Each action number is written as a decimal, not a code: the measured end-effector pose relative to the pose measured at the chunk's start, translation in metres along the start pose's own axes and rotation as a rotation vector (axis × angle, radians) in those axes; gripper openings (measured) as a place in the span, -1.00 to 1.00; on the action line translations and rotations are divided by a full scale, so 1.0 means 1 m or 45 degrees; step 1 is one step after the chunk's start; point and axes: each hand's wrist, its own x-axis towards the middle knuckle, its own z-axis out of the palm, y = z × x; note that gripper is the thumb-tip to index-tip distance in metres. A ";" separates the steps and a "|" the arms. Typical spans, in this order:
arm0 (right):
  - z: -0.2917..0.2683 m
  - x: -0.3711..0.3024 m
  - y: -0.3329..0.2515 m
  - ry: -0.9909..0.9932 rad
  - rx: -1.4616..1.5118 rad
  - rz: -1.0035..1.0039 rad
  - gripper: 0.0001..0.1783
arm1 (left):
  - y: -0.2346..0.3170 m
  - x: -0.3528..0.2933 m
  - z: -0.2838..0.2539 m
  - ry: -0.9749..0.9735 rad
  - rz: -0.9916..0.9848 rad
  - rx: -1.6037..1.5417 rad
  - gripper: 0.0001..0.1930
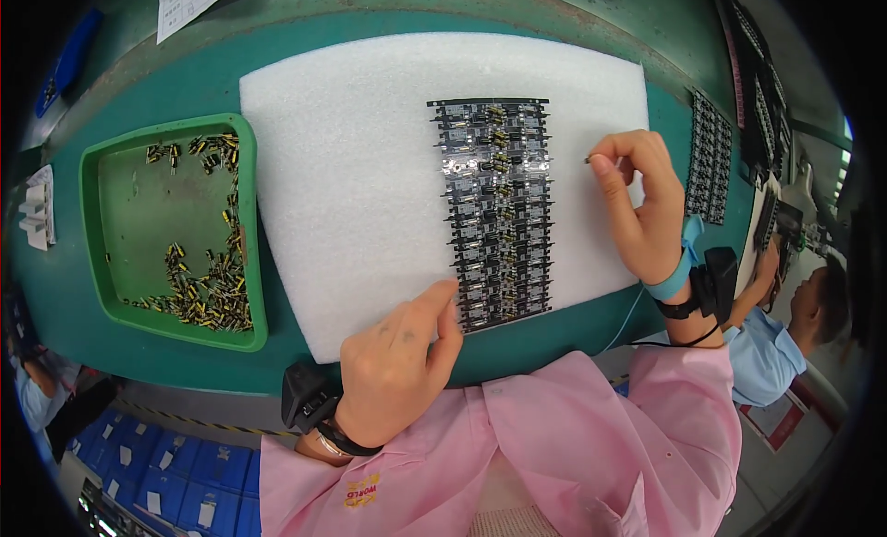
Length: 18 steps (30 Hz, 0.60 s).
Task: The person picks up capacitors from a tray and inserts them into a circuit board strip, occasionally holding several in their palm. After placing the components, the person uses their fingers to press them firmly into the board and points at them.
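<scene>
at left of the frame, one green tray (152, 214) holds small yellow-and-black components (224, 301), mostly at its lower right. at centre, the dark board panel (528, 200) lies on white foam (337, 168) – the left hand (386, 369) is at its lower left edge, its grip cannot be told; the right hand (650, 218) pinches a tiny part (588, 159).

Matt, grainy foam sheet (342, 186); smooth plastic tray (139, 214); matt tabletop (185, 84); partly glossy circuit panel (476, 228); matt woven-cloth garment (573, 426)

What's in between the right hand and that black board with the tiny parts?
In the head view, just white foam sheet, bare there; the right hand pinches a tiny dark piece on the side facing the black board.
</scene>
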 end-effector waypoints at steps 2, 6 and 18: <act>-0.003 -0.008 0.009 0.127 -0.283 -0.068 -0.95 | 0.001 -0.002 0.004 0.068 -0.020 -0.053 -0.71; -0.002 -0.011 0.016 0.178 -0.354 -0.172 -0.97 | 0.004 -0.003 0.004 0.086 -0.048 -0.078 -0.72; -0.030 -0.029 0.047 0.039 -0.009 -0.020 -0.87 | 0.019 0.007 0.022 0.075 -0.076 -0.067 -0.74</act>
